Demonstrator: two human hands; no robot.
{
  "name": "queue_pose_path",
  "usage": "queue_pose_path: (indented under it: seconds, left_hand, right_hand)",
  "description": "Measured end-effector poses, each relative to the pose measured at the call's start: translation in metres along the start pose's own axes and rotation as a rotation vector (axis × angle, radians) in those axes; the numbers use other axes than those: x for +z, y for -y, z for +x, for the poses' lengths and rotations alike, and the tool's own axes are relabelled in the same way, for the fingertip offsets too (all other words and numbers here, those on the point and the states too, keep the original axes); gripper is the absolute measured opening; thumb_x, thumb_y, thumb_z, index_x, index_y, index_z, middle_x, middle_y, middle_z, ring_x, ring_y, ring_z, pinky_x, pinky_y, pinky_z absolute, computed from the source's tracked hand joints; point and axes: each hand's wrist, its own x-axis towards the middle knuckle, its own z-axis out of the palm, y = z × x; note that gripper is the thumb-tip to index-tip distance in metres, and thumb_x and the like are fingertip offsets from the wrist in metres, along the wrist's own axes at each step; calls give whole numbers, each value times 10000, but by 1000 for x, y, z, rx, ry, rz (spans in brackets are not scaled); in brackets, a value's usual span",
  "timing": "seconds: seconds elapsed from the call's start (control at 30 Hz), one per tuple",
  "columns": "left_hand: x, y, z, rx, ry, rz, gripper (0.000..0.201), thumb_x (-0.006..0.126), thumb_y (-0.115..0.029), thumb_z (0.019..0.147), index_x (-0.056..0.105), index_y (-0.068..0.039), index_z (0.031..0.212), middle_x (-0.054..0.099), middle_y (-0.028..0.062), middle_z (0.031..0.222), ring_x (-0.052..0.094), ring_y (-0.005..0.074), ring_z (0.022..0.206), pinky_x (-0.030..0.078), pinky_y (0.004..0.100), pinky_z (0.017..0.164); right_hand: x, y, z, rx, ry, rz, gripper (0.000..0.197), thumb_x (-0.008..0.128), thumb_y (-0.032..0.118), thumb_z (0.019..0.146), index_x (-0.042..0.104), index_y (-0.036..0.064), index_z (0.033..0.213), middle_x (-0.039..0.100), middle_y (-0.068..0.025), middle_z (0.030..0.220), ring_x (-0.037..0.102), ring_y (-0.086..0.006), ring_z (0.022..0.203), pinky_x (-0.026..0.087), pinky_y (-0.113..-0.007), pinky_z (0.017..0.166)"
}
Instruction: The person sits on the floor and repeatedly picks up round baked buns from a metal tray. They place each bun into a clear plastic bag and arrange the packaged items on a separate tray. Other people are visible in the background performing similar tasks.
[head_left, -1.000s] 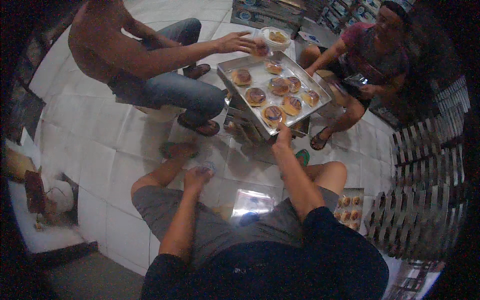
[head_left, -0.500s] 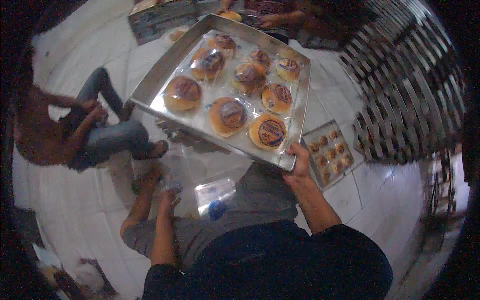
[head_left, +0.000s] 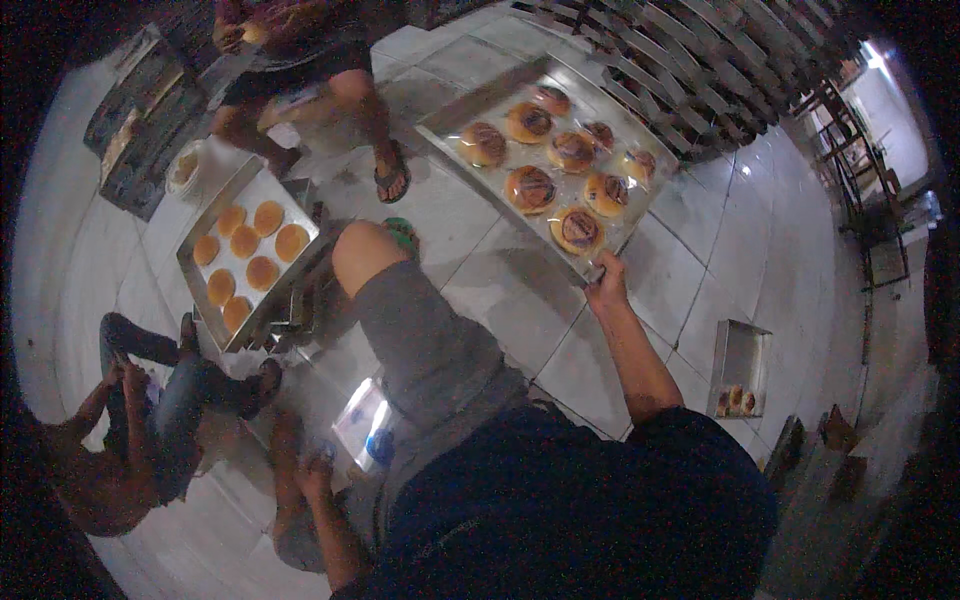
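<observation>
My right hand point(head_left: 607, 283) grips the near edge of a square metal tray point(head_left: 452, 128), thumb at the rim. The tray is out ahead to the right, over the tiled floor; I cannot tell whether its far side is supported. In it lie several round browned buns point(head_left: 530, 189) in clear plastic with dark printed tops. Low beside my leg, my left hand point(head_left: 316, 472) has curled fingers around something dim and bluish that I cannot make out. Close to it, by my thigh, is a shiny clear plastic stack point(head_left: 357, 412) with a blue mark.
Another metal tray point(head_left: 183, 258) of bare buns stands raised at left. Seated people point(head_left: 175, 410) are left and ahead, one holding a bun. Slatted metal pieces point(head_left: 690, 75) stand at the far right. A smaller-looking tray point(head_left: 765, 372) with several buns lies on the floor at right.
My view has turned left, and the tray in my right hand has swung away to the right. The tray of bare buns, hidden before, now shows. My left hand stays low by my leg.
</observation>
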Motion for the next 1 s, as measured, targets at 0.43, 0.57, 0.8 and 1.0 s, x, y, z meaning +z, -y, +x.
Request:
queue_pose_path:
  seconds: [0.43, 0.57, 0.8, 1.0]
  left_hand:
    - [38, -125, -61, 109, 189, 850, 219, 760, -125, 744, 717, -12, 927, 682, 106, 848, 630, 223, 716, 515, 330, 621]
    - [58, -144, -74, 71, 249, 924, 233, 772, -142, 726, 718, -29, 923, 681, 114, 862, 642, 249, 745, 529, 345, 645]
    - [50, -123, -57, 998, 524, 1127, 247, 796, -180, 711, 694, -47, 893, 671, 117, 872, 643, 266, 748, 536, 384, 673]
    - [79, -155, -91, 212, 16, 1114, 243, 777, -189, 771, 692, -35, 939, 669, 87, 816, 620, 183, 716, 505, 345, 632]
  right_hand:
    - [-42, -83, 228, -142, -426, 137, 468, 675, 355, 849, 542, 74, 1200, 598, -100, 1012, 603, -243, 823, 531, -400, 713]
    - [-55, -123, 243, 116, -523, 247, 469, 665, 350, 834, 531, 59, 1176, 594, -140, 997, 586, -244, 750, 529, -416, 661]
    - [-136, -161, 276, 115, -368, -742, 358, 639, 354, 850, 605, 23, 982, 615, -104, 774, 575, -242, 594, 497, -424, 589]
    - [106, -112, 153, -224, 416, -1086, 357, 750, 304, 831, 676, -8, 987, 692, -111, 894, 650, -180, 810, 516, -298, 757]
